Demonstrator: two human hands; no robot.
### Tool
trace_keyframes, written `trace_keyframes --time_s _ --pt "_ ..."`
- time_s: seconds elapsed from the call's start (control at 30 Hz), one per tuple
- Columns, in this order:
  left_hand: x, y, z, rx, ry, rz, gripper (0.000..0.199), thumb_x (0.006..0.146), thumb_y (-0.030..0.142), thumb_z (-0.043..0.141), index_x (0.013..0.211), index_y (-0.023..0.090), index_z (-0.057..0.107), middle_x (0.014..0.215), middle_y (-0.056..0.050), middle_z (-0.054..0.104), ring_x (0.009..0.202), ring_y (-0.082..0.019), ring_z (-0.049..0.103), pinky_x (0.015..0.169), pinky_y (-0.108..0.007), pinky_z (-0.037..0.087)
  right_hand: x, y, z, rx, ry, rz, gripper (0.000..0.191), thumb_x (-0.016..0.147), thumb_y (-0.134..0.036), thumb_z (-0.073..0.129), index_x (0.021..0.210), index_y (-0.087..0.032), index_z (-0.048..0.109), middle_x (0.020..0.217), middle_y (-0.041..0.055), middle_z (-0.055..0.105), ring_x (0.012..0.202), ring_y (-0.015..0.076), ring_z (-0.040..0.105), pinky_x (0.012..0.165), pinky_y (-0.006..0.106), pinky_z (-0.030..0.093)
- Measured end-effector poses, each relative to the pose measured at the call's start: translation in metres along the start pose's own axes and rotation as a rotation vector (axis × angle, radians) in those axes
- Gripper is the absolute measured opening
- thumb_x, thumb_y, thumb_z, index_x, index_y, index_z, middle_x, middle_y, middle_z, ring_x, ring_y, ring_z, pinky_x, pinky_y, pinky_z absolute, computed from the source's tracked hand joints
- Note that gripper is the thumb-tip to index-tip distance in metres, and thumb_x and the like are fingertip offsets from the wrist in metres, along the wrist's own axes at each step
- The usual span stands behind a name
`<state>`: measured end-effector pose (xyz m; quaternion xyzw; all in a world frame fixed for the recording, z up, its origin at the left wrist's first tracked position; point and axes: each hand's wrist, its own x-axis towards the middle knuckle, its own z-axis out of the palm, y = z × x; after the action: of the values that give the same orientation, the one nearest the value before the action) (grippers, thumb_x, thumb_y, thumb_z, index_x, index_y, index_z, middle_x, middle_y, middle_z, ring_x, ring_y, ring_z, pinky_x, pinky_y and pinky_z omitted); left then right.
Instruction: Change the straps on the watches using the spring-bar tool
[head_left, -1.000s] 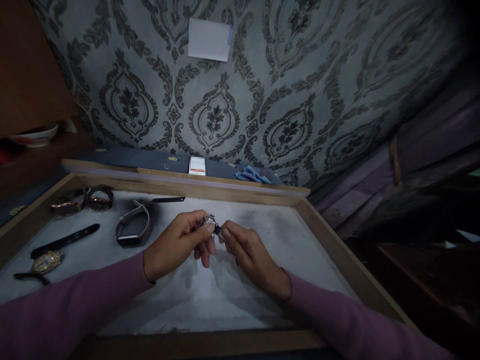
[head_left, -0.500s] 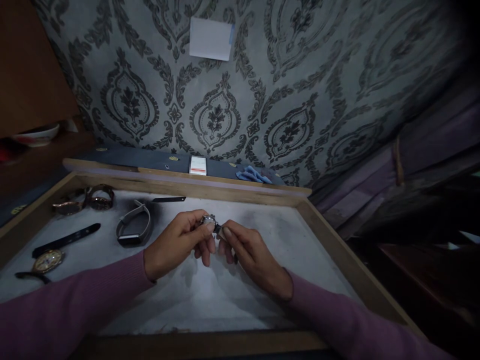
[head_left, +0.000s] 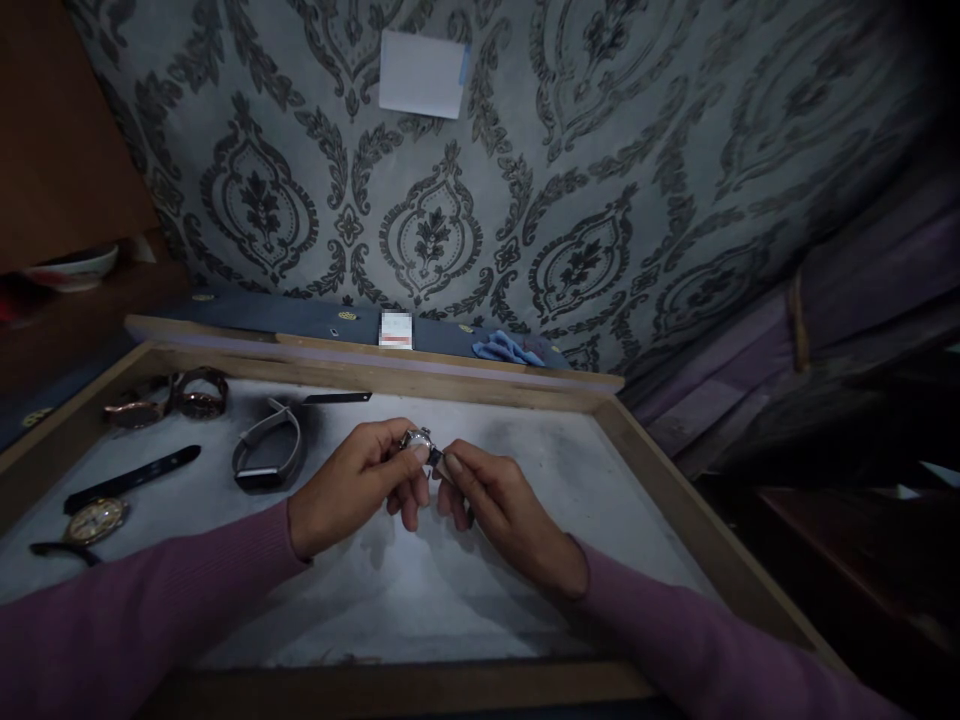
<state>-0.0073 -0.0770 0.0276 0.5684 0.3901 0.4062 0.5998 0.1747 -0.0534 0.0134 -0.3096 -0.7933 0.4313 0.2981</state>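
My left hand (head_left: 369, 478) grips a round silver watch (head_left: 417, 440) between thumb and fingers, over the middle of a shallow wooden tray (head_left: 652, 470) with a white bottom. Touching the watch's right side, my right hand (head_left: 501, 500) pinches a short dark piece, seemingly its strap (head_left: 436, 458). The far end of that piece is hidden by the fingers. To the left of my hands stands a grey-banded watch (head_left: 268, 450), its band looped upward. Behind it lies a flat black blade-like strip (head_left: 337, 398).
At the tray's left lie a gold-faced watch (head_left: 96, 520) with dark straps and two more watches (head_left: 201, 395). Beyond the back edge are a small white box (head_left: 395, 330) and a crumpled blue cloth (head_left: 507, 347). A bowl (head_left: 75, 268) sits at far left.
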Motion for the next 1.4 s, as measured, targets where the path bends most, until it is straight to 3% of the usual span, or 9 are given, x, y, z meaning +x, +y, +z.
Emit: trace_keyframes --time_s 1.0,1.4 --pt "0.0003 0.0001 0.0003 -0.015 0.001 -0.059 0.039 0.082 0.053 0.059 0.073 0.016 0.050 0.060 0.001 0.061 0.042 -0.009 0.057 0.044 -0.019 0.037 0.0000 0.0009 0.0013 0.032 -0.017 0.032 0.041 0.099 -0.047 0.035 0.071 -0.019 0.047 0.058 -0.0024 0.054 0.044 0.0075 0.047 0.045 0.020 0.038" --pt "0.0012 0.0006 -0.0013 0.038 -0.025 -0.053 0.035 0.084 0.049 0.054 0.075 0.016 0.049 0.058 0.001 0.060 0.040 -0.008 0.056 0.042 -0.018 0.034 0.0002 0.0006 -0.0016 -0.131 0.015 -0.027 0.039 0.101 -0.040 0.034 0.068 -0.020 0.042 0.056 -0.0040 0.044 0.049 0.0094 0.040 0.049 0.022 0.033"
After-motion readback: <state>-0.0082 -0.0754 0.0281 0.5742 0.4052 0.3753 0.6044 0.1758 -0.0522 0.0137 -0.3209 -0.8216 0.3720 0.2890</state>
